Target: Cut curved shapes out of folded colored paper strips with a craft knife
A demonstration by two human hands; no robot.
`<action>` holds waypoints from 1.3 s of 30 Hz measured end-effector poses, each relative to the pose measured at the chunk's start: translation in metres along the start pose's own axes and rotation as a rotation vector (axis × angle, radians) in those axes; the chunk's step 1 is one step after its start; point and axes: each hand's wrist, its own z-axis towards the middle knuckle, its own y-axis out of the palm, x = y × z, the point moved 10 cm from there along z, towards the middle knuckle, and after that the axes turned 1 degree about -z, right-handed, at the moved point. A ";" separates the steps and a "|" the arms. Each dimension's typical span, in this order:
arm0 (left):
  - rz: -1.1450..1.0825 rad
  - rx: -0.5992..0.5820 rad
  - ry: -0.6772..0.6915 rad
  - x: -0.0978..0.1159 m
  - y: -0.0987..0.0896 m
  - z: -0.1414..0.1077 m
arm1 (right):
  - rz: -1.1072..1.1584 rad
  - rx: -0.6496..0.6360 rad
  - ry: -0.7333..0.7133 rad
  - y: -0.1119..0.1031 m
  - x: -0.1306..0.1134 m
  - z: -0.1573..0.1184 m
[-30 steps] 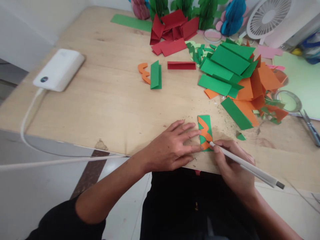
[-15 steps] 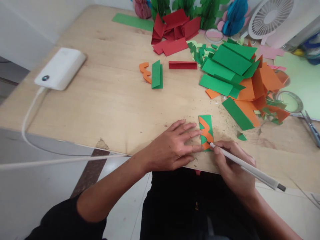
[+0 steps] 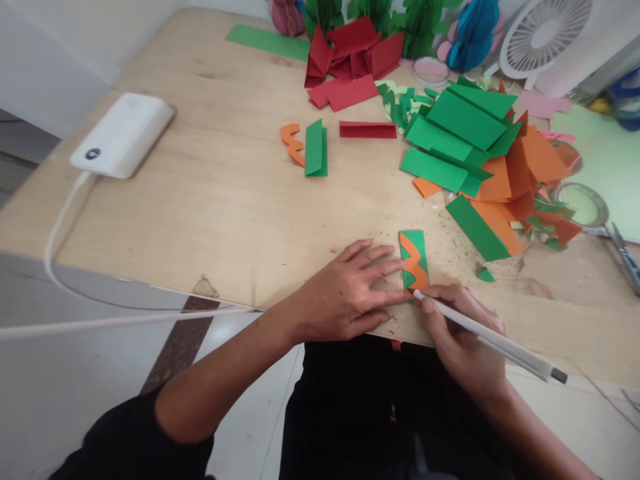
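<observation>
Near the table's front edge, a wavy orange paper cutout (image 3: 411, 259) lies on a small green paper piece (image 3: 419, 241). My left hand (image 3: 353, 290) rests flat with its fingers spread, and its fingertips press on the left side of the cutout. In my right hand (image 3: 465, 333) is a white pen (image 3: 495, 340), pinched between thumb and fingers. Its dark tip meets the lower part of the orange cutout, beside my left fingertips. The lowest end of the green piece is partly hidden by my fingers.
Folded green papers (image 3: 465, 120), orange papers (image 3: 543, 157) and red papers (image 3: 355, 50) lie beyond my hands. A second wavy orange strip (image 3: 293, 143) is left of a folded green piece (image 3: 316, 148). Scissors (image 3: 623, 253) lie right; a white power bank (image 3: 123, 137) lies left.
The pen tip and my right hand have moved slightly left and down along the orange cutout. My left hand stays in place. The whole view has shifted very slightly.
</observation>
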 end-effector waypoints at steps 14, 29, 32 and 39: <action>0.001 -0.014 0.003 0.000 0.001 0.000 | 0.050 -0.054 0.069 0.003 0.008 0.006; 0.008 0.000 0.004 0.001 -0.001 0.000 | 0.202 -0.083 0.251 0.005 0.027 0.010; 0.007 0.000 0.002 0.002 -0.002 0.001 | 0.206 -0.070 0.291 0.007 0.033 0.008; -0.001 -0.012 -0.007 0.001 -0.002 0.001 | 0.128 -0.040 0.258 0.008 0.028 0.012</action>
